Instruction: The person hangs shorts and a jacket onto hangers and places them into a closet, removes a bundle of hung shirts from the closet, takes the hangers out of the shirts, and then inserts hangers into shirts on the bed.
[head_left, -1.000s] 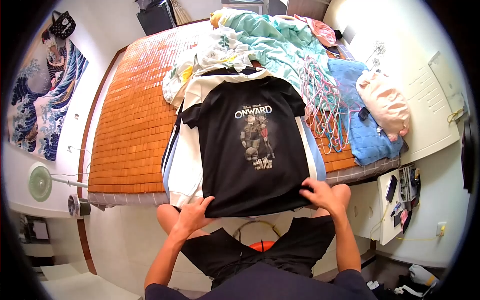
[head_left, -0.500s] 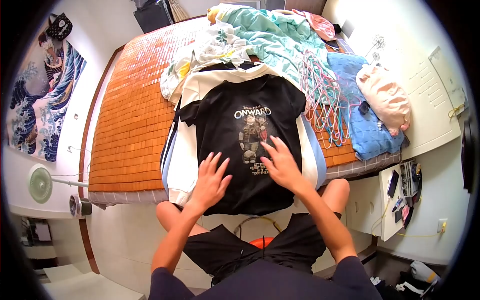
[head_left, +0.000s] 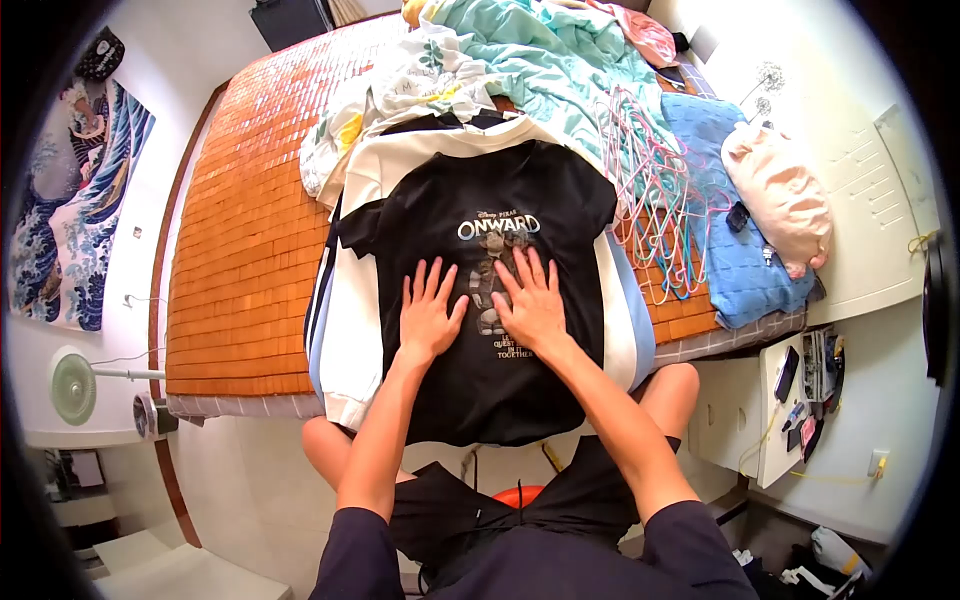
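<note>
A black T-shirt [head_left: 480,395] with an "Onward" print lies spread face up at the bed's near edge, its hem hanging a little over it. Flat on its left half rests my left hand [head_left: 430,315], fingers spread. My right hand [head_left: 527,300] lies open over the printed figures and hides part of them. Beneath the T-shirt are white garments [head_left: 362,300], with a light blue edge and dark stripes showing at the sides. Neither hand grips the cloth.
Right of the shirt lies a heap of pink and blue clothes hangers [head_left: 655,200], beside a blue mat [head_left: 745,290] and a pink pillow [head_left: 778,195]. Behind are a turquoise blanket [head_left: 540,60] and a crumpled white cloth [head_left: 425,85]. A nightstand [head_left: 770,450] stands at right, a fan [head_left: 73,385] at left.
Both hands have moved farther up the T-shirt, and the right hand now covers the printed figures. The camera view has shifted slightly.
</note>
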